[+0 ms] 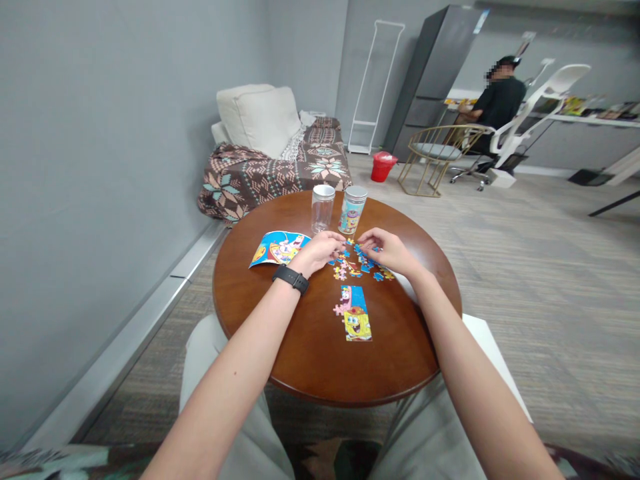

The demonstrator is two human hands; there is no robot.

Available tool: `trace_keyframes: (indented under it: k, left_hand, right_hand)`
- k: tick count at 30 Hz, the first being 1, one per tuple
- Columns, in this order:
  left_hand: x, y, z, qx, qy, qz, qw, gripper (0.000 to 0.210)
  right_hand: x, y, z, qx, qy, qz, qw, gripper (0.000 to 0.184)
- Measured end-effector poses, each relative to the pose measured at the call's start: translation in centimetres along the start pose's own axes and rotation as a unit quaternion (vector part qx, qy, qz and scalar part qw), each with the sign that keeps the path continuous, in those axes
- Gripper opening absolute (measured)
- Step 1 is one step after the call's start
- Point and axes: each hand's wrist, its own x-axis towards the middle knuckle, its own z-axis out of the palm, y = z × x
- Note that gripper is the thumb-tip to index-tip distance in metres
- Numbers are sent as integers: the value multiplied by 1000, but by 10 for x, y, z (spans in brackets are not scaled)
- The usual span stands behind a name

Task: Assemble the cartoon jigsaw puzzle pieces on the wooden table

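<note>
A pile of loose jigsaw puzzle pieces [365, 261], blue, pink and yellow, lies on the round brown table [310, 353]. My left hand [323, 251], with a black watch band [291, 279] at the wrist, is at the pile's left side; its fingers are bent close together, and anything between them is too small to make out. Over the right side of the pile, my right hand [389, 249] has its thumb and bent fingers apart. Nearer to me lies a joined puzzle section [357, 323] with a yellow cartoon face and a pink figure.
Behind my hands stand a clear jar [323, 212] and a cartoon-printed jar [352, 215], both lidded. A curled picture sheet [280, 248] lies at left. Beyond are a covered sofa [280, 173], a red bin [383, 167], a gold-framed chair [436, 153] and a person [500, 100].
</note>
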Motion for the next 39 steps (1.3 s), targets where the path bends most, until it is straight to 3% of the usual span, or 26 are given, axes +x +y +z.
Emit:
trace_keyframes:
  k: [4, 15, 21, 26, 33, 37, 39]
  left_hand:
    - [3, 0, 0, -16, -5, 7, 1000, 23]
    - [2, 1, 0, -21, -36, 51, 998, 27]
    - [4, -4, -3, -36, -28, 49, 998, 32]
    - [4, -4, -8, -24, -69, 19, 997, 38]
    - [5, -6, -10, -8, -83, 36, 996, 17]
    - [9, -7, -7, -28, -77, 36, 996, 2]
    - [9, -5, -3, -48, -63, 31, 996, 7]
  right_hand:
    - [0, -1, 0, -4, -11, -23, 1000, 18]
    - [1, -7, -2, -61, -17, 2, 998, 13]
    - [1, -10, -2, -64, -17, 15, 998, 10]
    - [0, -8, -1, -15, -41, 55, 998, 17]
    - [1, -8, -3, -127, -15, -65, 990, 14]
    - [0, -9, -2, -127, -16, -66, 990, 15]
    - [0, -10, -2, -121, -20, -47, 991, 15]
